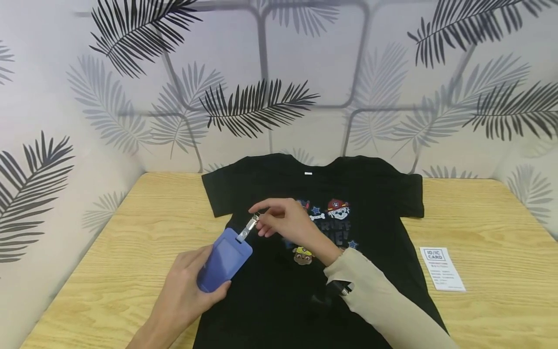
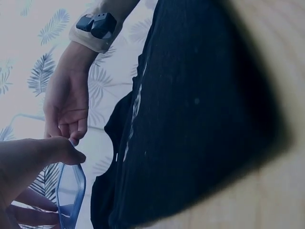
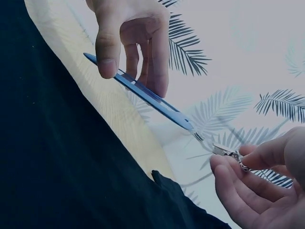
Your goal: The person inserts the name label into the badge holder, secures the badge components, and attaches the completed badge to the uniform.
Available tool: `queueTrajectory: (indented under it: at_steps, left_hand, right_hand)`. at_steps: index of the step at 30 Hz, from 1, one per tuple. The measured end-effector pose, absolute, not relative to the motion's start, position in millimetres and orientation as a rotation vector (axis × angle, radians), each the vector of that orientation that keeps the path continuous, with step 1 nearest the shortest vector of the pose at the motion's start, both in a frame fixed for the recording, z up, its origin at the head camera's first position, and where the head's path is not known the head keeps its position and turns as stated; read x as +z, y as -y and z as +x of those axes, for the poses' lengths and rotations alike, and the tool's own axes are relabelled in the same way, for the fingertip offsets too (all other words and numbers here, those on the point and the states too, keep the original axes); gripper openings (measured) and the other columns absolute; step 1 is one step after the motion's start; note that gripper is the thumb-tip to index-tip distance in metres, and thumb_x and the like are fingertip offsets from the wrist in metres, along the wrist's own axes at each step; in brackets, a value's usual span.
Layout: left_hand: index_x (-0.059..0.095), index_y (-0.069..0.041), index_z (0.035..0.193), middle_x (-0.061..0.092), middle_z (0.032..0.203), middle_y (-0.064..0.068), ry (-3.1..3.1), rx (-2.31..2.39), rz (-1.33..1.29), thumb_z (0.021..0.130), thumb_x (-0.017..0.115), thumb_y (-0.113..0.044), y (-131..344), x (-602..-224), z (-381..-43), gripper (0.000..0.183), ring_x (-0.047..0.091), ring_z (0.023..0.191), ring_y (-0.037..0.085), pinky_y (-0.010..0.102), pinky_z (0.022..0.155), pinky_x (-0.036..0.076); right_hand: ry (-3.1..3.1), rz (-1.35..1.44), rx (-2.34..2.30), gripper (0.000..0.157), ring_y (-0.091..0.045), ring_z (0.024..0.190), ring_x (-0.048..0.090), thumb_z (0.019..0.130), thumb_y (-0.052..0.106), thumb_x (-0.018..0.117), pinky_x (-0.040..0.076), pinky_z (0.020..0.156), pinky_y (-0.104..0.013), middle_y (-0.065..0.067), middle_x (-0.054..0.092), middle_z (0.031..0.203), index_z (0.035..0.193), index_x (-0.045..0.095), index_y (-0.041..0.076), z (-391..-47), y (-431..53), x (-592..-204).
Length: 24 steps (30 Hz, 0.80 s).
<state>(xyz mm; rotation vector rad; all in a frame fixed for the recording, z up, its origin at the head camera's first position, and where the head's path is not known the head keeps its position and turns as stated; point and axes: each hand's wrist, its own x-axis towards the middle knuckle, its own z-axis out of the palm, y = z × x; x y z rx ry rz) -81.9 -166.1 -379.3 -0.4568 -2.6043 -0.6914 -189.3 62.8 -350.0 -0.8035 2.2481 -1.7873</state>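
A blue badge holder (image 1: 224, 261) is gripped along its edges by my left hand (image 1: 185, 281), thumb on one side and fingers on the other. From its slotted top runs a short clear strap ending in a metal clip (image 1: 251, 224). My right hand (image 1: 287, 220) pinches the clip's far end between thumb and fingers, as the right wrist view shows at the silver clip (image 3: 224, 151). Both hands are above a black T-shirt (image 1: 362, 291) with cartoon dog prints on its chest. In the left wrist view the holder (image 2: 70, 191) appears nearly edge-on.
A white printed card (image 1: 442, 269) marked ID/IC CARD lies to the right of the shirt. The shirt is spread on a wood-grain table (image 1: 144, 232). Behind stands a pale wall covering (image 1: 305, 58) with leaf patterns.
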Motion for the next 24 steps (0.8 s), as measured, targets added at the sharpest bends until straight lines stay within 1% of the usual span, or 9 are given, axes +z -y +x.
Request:
queueTrajectory:
  at_steps: [3, 8, 10, 14, 17, 20, 23, 24]
  left_hand:
    - [0.062, 0.007, 0.121, 0.065, 0.115, 0.018, 2.625, -0.707, -0.464, 0.064, 0.089, -0.026, 162, -377, -80, 0.071, 0.058, 0.101, 0.033, 0.045, 0.077, 0.055]
    - [0.061, 0.006, 0.123, 0.063, 0.118, 0.017, 2.639, -0.701, -0.481, 0.064, 0.089, -0.026, 155, -374, -77, 0.073, 0.057, 0.103, 0.032, 0.044, 0.077, 0.056]
    - [0.061, 0.006, 0.123, 0.063, 0.118, 0.018, 2.625, -0.696, -0.501, 0.064, 0.089, -0.026, 152, -373, -77, 0.073, 0.057, 0.103, 0.032, 0.042, 0.076, 0.056]
    - [0.061, 0.007, 0.122, 0.064, 0.116, 0.017, 2.588, -0.692, -0.558, 0.063, 0.089, -0.026, 147, -372, -76, 0.073, 0.057, 0.103, 0.031, 0.040, 0.075, 0.057]
    - [0.062, 0.006, 0.120, 0.064, 0.115, 0.016, 2.556, -0.686, -0.607, 0.061, 0.089, -0.025, 143, -371, -77, 0.072, 0.057, 0.102, 0.029, 0.038, 0.075, 0.056]
    - [0.063, 0.006, 0.119, 0.065, 0.114, 0.014, 2.533, -0.693, -0.656, 0.060, 0.090, -0.024, 138, -371, -77, 0.071, 0.057, 0.101, 0.028, 0.037, 0.076, 0.056]
    - [0.063, 0.004, 0.120, 0.064, 0.114, 0.012, 2.563, -0.731, -0.684, 0.061, 0.090, -0.023, 132, -369, -76, 0.070, 0.057, 0.102, 0.026, 0.036, 0.075, 0.057]
    - [0.063, 0.003, 0.121, 0.064, 0.115, 0.011, 2.580, -0.749, -0.690, 0.061, 0.089, -0.022, 130, -369, -75, 0.070, 0.056, 0.102, 0.025, 0.036, 0.075, 0.057]
  right_hand:
    - [-2.318, -0.850, -1.771, 0.018, -0.018, 0.069, 0.068, 0.094, 0.000, 0.058, 0.058, 0.066, -0.031, -0.013, 0.070, 0.085, 0.108, 0.069, -0.002, -186, -69, -350]
    - [-2.386, -0.887, -1.747, 0.017, -0.017, 0.068, 0.067, 0.094, 0.000, 0.059, 0.058, 0.065, -0.031, -0.010, 0.070, 0.085, 0.106, 0.070, -0.001, -179, -81, -348]
    - [-2.387, -0.898, -1.745, 0.017, -0.019, 0.070, 0.067, 0.094, 0.000, 0.059, 0.058, 0.066, -0.033, -0.010, 0.070, 0.085, 0.107, 0.069, -0.001, -175, -87, -347]
    - [-2.372, -0.893, -1.738, 0.017, -0.031, 0.073, 0.067, 0.094, 0.001, 0.059, 0.058, 0.068, -0.039, -0.011, 0.069, 0.084, 0.109, 0.069, -0.001, -167, -101, -346]
    - [-2.398, -0.899, -1.677, 0.019, -0.034, 0.074, 0.066, 0.094, 0.001, 0.059, 0.057, 0.067, -0.036, -0.010, 0.069, 0.083, 0.110, 0.069, 0.002, -160, -113, -346]
    - [-2.468, -0.907, -1.566, 0.020, -0.027, 0.075, 0.066, 0.094, 0.003, 0.060, 0.054, 0.064, -0.027, -0.008, 0.069, 0.087, 0.111, 0.069, 0.005, -154, -125, -345]
    - [-2.528, -0.929, -1.456, 0.022, -0.016, 0.077, 0.064, 0.092, 0.006, 0.064, 0.053, 0.065, -0.024, -0.005, 0.068, 0.091, 0.114, 0.068, 0.007, -147, -136, -346]
    - [-2.528, -0.940, -1.442, 0.025, -0.014, 0.078, 0.064, 0.091, 0.007, 0.067, 0.054, 0.067, -0.025, -0.005, 0.068, 0.092, 0.115, 0.068, 0.007, -145, -140, -346]
